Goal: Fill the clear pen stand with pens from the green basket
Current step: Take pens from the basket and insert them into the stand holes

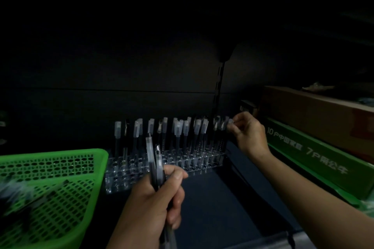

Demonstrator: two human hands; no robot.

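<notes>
We log: left hand gripping a bundle of pens, near green basket. Our right hand pinches a capped pen at clear pen stand's right end.

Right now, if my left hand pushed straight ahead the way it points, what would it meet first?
Probably the clear pen stand, its near rows, ahead of the left hand and its held pens; depth is unclear.

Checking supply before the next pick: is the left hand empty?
No, the left hand grips a small bundle of pens upright.
</notes>
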